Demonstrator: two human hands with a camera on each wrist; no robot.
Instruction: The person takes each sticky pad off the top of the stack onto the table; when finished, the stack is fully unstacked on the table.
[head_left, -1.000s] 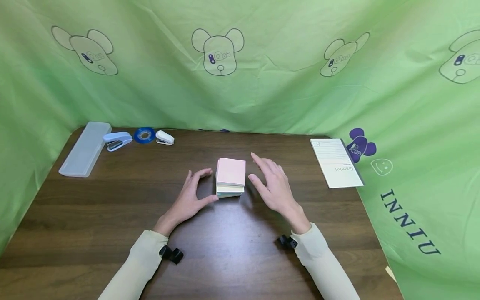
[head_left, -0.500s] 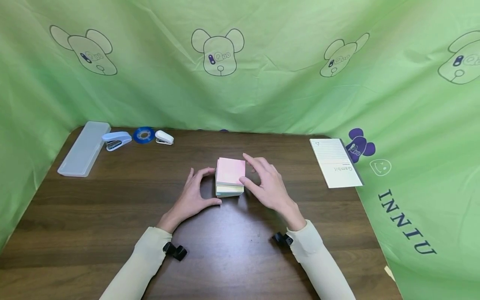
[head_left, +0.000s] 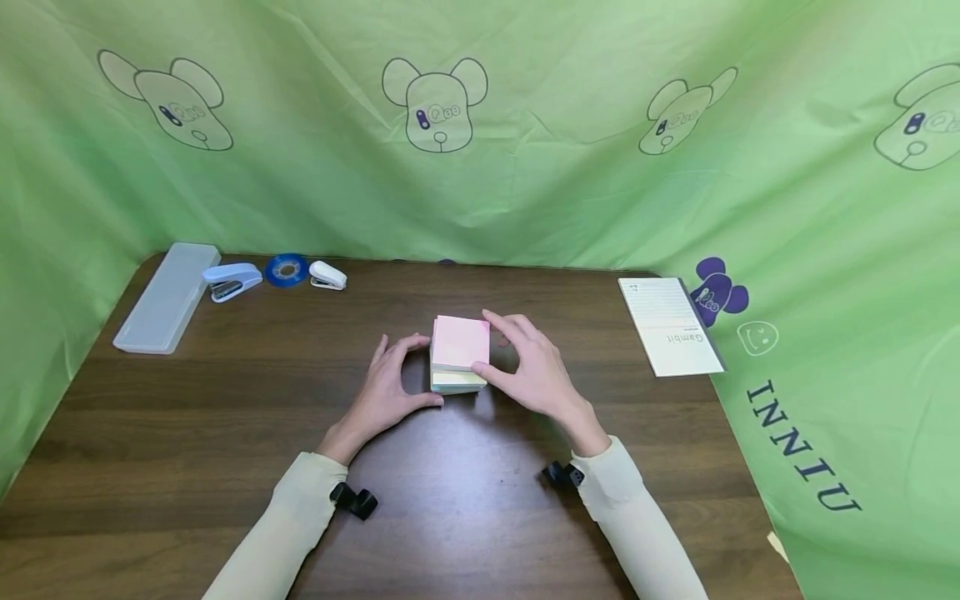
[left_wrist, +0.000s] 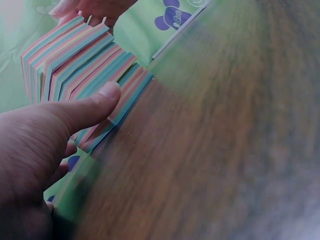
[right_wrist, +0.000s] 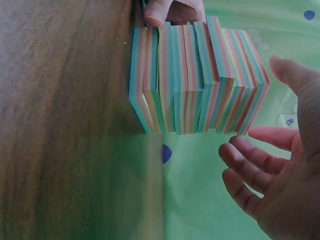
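The sticky-note stack (head_left: pixel 460 353) sits between both hands: left hand (head_left: pixel 386 389) touches its base, fingers spread; right hand (head_left: pixel 534 371) cups its side

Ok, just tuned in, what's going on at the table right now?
A person has both hands around a stack of coloured sticky notes mid-table. The left hand has its thumb against the stack's lower near edge; the right hand cups the right side, fingers open. The pads sit slightly askew. Two staplers and a notepad lie untouched.
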